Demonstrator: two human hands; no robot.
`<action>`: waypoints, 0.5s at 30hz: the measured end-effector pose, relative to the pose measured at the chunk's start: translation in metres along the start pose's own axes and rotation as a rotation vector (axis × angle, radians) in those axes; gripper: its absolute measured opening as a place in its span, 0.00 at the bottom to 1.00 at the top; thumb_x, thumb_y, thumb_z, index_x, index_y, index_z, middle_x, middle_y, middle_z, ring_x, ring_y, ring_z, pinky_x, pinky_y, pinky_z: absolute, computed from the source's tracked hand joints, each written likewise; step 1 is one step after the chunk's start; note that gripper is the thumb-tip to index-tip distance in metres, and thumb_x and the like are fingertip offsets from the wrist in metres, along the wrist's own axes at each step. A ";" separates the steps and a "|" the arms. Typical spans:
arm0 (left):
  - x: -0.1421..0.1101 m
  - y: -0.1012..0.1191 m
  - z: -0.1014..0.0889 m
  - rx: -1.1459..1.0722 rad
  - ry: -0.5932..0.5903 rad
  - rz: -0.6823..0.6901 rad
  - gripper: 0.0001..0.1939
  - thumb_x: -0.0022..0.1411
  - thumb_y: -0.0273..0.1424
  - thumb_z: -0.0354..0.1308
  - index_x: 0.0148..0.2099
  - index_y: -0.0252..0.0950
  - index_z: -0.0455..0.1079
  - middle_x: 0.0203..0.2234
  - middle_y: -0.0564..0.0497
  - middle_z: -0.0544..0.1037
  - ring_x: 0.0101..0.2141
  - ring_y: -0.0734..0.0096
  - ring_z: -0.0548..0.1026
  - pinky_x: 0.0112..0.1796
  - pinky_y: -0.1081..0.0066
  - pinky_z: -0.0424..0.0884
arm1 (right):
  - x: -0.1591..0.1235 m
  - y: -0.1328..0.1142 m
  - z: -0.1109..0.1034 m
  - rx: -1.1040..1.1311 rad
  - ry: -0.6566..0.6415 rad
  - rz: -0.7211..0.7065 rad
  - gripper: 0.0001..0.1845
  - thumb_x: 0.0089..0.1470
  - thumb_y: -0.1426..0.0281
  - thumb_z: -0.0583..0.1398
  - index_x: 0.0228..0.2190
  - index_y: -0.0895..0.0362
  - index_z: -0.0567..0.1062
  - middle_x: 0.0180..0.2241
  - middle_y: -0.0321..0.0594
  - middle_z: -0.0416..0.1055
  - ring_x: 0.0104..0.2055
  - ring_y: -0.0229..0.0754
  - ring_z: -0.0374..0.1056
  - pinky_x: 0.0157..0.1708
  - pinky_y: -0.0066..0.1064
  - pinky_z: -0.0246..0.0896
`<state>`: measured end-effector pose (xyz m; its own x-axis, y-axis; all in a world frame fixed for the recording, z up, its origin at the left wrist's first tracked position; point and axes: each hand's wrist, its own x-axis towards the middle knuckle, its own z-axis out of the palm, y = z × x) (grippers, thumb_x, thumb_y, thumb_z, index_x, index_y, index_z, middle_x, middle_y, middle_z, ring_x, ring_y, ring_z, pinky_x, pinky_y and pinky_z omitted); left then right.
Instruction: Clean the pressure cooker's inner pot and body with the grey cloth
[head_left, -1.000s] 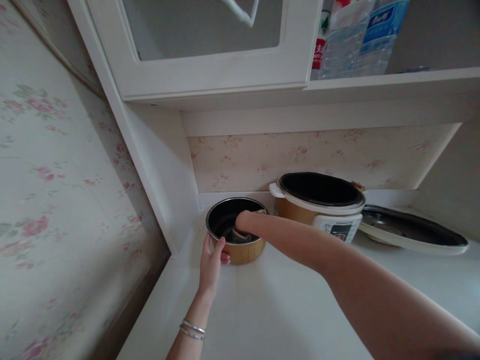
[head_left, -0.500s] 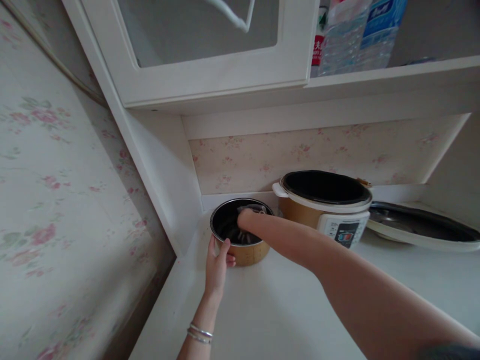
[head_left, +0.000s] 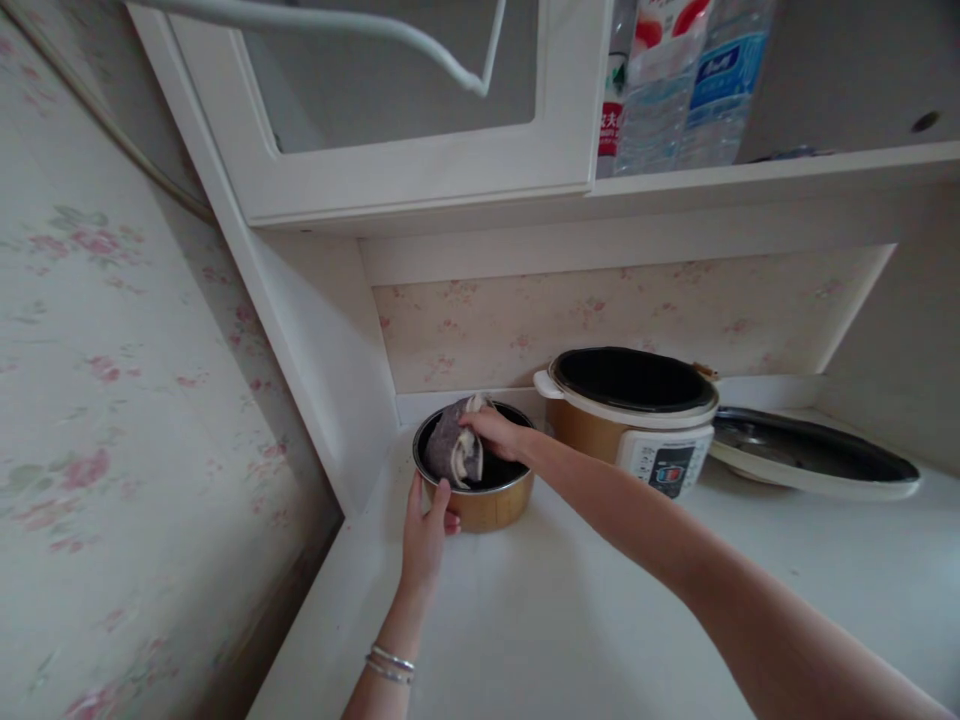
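Two hands at the gold inner pot (head_left: 480,505) on the white counter (head_left: 570,620), my left hand (head_left: 424,535) cupping its near wall, my right hand (head_left: 496,432) pinching a grey cloth (head_left: 450,450) above the rim, rice cooker (head_left: 637,420) just beside.

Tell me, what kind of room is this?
Most likely a home kitchen. A rice cooker stands open on a white counter, its lid lying beside it, and water bottles sit on a shelf above, against flowered wallpaper.
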<state>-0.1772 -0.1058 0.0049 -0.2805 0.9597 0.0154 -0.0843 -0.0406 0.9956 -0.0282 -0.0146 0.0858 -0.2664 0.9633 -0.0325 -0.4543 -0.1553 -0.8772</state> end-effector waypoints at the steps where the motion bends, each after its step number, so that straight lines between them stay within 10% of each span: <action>1: 0.000 -0.001 0.000 0.003 0.004 0.010 0.46 0.54 0.52 0.60 0.68 0.38 0.51 0.23 0.54 0.74 0.20 0.74 0.73 0.24 0.72 0.74 | -0.001 -0.008 0.000 -0.002 0.000 0.019 0.14 0.58 0.64 0.60 0.41 0.61 0.74 0.34 0.42 0.77 0.36 0.42 0.73 0.39 0.36 0.70; 9: 0.000 -0.010 0.002 0.036 0.026 0.151 0.44 0.59 0.50 0.57 0.70 0.41 0.45 0.23 0.56 0.72 0.20 0.76 0.70 0.23 0.76 0.72 | -0.089 -0.066 -0.046 0.176 0.164 -0.037 0.17 0.50 0.63 0.64 0.42 0.57 0.76 0.31 0.41 0.79 0.36 0.48 0.76 0.42 0.40 0.71; 15: 0.004 -0.012 -0.005 0.106 0.081 0.265 0.34 0.62 0.49 0.55 0.66 0.44 0.57 0.57 0.41 0.64 0.26 0.80 0.72 0.23 0.74 0.75 | -0.147 -0.054 -0.076 0.149 0.322 -0.165 0.19 0.49 0.64 0.62 0.44 0.56 0.76 0.32 0.41 0.80 0.39 0.51 0.76 0.44 0.42 0.71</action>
<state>-0.1822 -0.1031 -0.0076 -0.3552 0.8941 0.2728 0.1012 -0.2533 0.9621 0.1006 -0.1312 0.1018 0.0902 0.9937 -0.0658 -0.5933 0.0005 -0.8050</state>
